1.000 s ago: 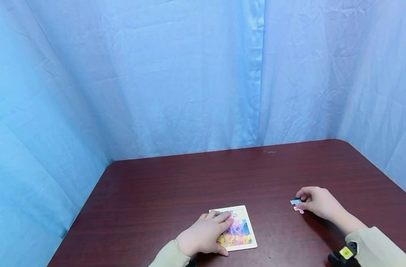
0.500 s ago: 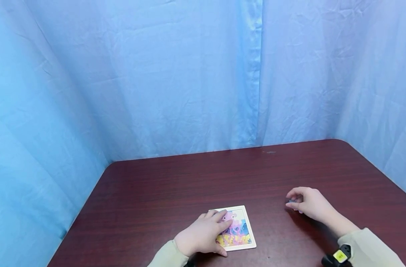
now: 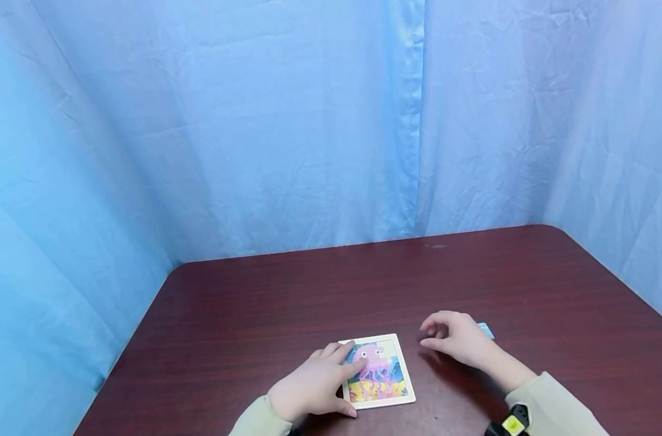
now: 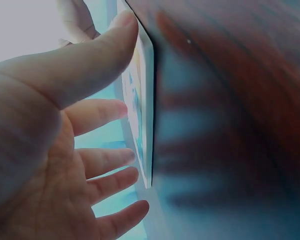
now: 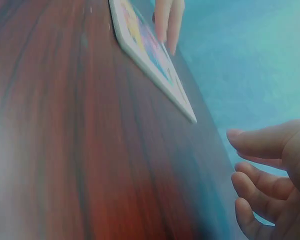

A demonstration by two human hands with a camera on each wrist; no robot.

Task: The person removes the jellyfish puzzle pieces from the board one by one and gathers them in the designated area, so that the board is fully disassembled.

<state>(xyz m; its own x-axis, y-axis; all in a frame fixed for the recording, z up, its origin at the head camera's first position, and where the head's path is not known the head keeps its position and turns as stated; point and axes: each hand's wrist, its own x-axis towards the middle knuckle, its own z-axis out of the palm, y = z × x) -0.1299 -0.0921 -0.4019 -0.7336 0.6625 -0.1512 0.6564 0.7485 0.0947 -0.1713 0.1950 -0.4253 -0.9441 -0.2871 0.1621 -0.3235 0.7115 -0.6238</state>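
A framed jigsaw puzzle [image 3: 378, 369] with a pink jellyfish picture lies flat on the table; its upper right corner shows a pale bare patch. My left hand [image 3: 314, 381] rests over its left edge, fingers spread across the picture and thumb at the lower left corner. To the right of the puzzle, my right hand [image 3: 456, 339] hovers low with loosely curled fingers. A gap shows between its thumb [image 5: 260, 142] and fingers, with nothing seen in it. Behind this hand lies a light blue puzzle piece [image 3: 486, 330], partly covered by the wrist.
The dark red-brown wooden table [image 3: 255, 315] has rounded far corners. Blue curtains [image 3: 287, 121] hang close along its back and sides. A black strap device with a yellow label [image 3: 513, 425] sits on my right wrist.
My right hand has moved left from the puzzle pieces toward the framed puzzle, leaving the blue piece behind. The left hand has slid slightly left, uncovering more of the jellyfish.
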